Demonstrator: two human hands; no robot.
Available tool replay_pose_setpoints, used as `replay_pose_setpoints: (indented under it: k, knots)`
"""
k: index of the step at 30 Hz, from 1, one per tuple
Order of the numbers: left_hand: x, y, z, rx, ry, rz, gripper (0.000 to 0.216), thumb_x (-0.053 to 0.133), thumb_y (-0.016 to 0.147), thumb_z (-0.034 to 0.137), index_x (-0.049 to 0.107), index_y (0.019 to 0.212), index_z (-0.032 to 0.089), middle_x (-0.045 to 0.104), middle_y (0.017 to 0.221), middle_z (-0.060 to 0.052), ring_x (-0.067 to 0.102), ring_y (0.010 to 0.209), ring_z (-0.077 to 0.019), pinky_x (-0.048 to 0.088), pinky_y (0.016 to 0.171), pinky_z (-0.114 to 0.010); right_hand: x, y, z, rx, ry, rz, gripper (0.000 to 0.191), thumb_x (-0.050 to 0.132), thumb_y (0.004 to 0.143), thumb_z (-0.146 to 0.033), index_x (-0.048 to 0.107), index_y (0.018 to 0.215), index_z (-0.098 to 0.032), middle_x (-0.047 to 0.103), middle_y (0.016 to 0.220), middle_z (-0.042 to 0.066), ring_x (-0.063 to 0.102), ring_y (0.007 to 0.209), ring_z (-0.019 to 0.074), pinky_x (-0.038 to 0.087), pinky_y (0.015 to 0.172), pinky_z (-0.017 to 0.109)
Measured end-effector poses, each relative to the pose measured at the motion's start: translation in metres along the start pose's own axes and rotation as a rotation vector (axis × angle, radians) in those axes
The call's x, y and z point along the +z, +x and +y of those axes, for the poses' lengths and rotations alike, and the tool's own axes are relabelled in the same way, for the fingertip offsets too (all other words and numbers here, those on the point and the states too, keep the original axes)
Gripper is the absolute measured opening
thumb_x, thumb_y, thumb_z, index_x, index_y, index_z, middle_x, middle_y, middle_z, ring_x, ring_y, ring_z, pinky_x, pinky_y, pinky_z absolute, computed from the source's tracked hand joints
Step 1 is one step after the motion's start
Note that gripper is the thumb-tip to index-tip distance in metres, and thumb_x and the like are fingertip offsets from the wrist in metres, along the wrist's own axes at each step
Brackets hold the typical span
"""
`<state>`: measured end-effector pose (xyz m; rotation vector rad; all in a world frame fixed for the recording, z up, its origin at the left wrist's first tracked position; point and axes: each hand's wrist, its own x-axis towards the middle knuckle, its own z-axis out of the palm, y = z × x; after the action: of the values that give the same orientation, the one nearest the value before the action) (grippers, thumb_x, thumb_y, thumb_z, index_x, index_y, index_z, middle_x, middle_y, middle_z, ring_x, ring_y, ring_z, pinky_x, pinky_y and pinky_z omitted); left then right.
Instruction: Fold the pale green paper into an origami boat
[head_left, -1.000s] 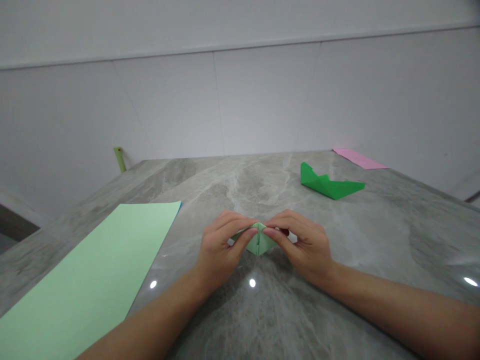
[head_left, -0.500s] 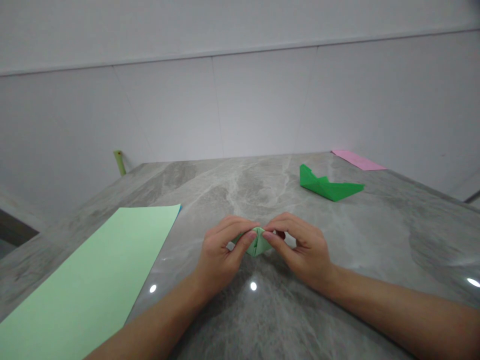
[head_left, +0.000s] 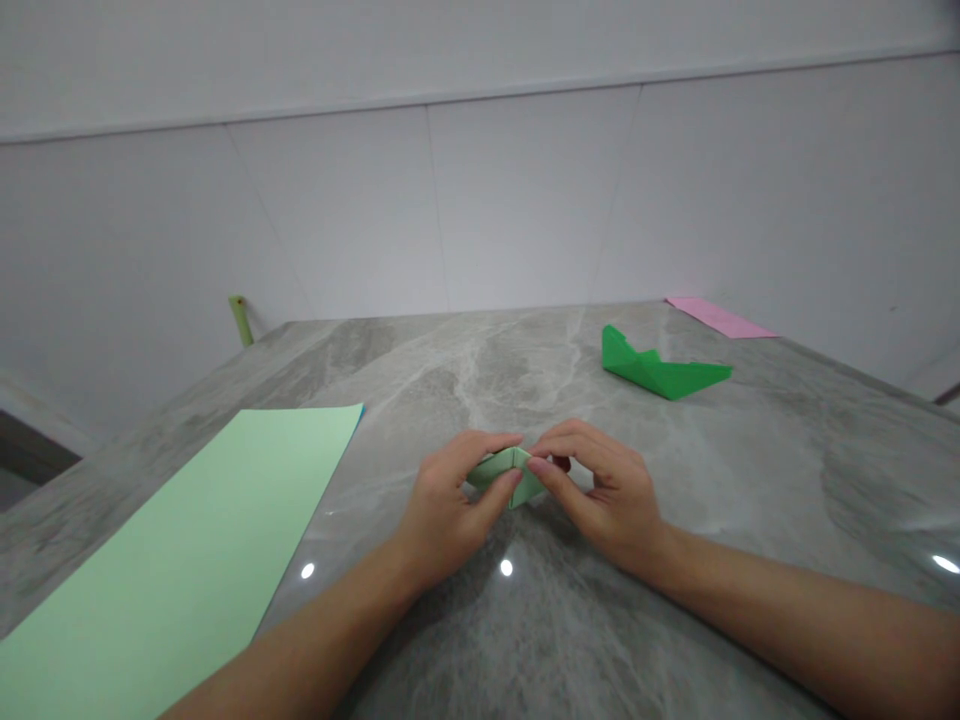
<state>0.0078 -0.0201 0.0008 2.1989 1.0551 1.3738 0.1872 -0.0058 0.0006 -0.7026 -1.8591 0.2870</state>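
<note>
Between my two hands is a small piece of folded light green paper, held just above or on the grey marbled tabletop; I cannot tell which. My left hand grips its left side, thumb in front and fingers behind. On the right side, my right hand pinches it near the top with thumb and forefinger. A crease or slit runs down the middle of the paper's near face. The fingers hide much of both ends.
Light green sheets lie on the left, with a blue edge at one corner. A dark green folded paper boat stands beyond my right hand. Pink paper lies by the wall at the back right. A greenish strip shows beyond the table's far left edge.
My left thumb and fingers have spread a little further apart, showing more of the folded paper's top edge. My right hand keeps its pinch, nearly unmoved.
</note>
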Motion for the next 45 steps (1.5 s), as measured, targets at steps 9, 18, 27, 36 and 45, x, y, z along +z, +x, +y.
replay_pose_setpoints:
  k: [9,18,27,36,45]
  knots:
    - [-0.0008,0.0028,0.0009,0.004,-0.045,0.005,0.017,0.061,0.084,0.016,0.066,0.100,0.018,0.070,0.092,-0.005,0.065,0.084,-0.0158,0.051,0.076,-0.028,-0.0005,-0.0005,-0.0003,0.013,0.003,-0.007,0.006,0.060,0.085,-0.015,0.063,0.081,-0.018,0.061,0.071,0.002,0.057,0.065,0.0141,0.046,0.058,0.028]
    - [-0.0028,0.0023,0.0022,-0.022,-0.057,0.005,0.015,0.061,0.085,0.018,0.067,0.099,0.018,0.069,0.089,-0.004,0.064,0.082,-0.0150,0.051,0.075,-0.027,-0.0007,-0.0006,0.0012,0.017,0.004,-0.016,0.008,0.059,0.087,-0.017,0.062,0.080,-0.020,0.063,0.073,0.002,0.058,0.067,0.0149,0.048,0.060,0.029]
    - [-0.0023,0.0034,0.0025,-0.044,-0.125,0.019,0.012,0.060,0.087,0.021,0.070,0.093,0.019,0.070,0.087,-0.004,0.065,0.082,-0.0158,0.052,0.076,-0.028,-0.0011,-0.0001,-0.0002,0.021,0.011,-0.003,0.008,0.060,0.086,-0.017,0.064,0.080,-0.020,0.063,0.072,0.002,0.059,0.067,0.0155,0.048,0.060,0.030]
    - [-0.0033,0.0048,0.0013,-0.084,-0.185,0.004,0.013,0.058,0.088,0.022,0.071,0.091,0.019,0.071,0.088,-0.005,0.065,0.083,-0.0165,0.052,0.077,-0.029,-0.0008,-0.0007,0.0016,0.021,0.011,0.003,0.008,0.060,0.087,-0.017,0.064,0.081,-0.019,0.063,0.072,0.002,0.059,0.067,0.0145,0.048,0.061,0.029]
    - [-0.0041,0.0051,0.0014,-0.105,-0.202,0.038,0.016,0.058,0.089,0.024,0.073,0.089,0.019,0.071,0.086,-0.005,0.065,0.080,-0.0172,0.053,0.075,-0.030,-0.0014,-0.0009,0.0018,0.042,-0.002,0.008,0.007,0.058,0.087,-0.019,0.063,0.082,-0.021,0.063,0.074,0.001,0.058,0.068,0.0148,0.047,0.061,0.029]
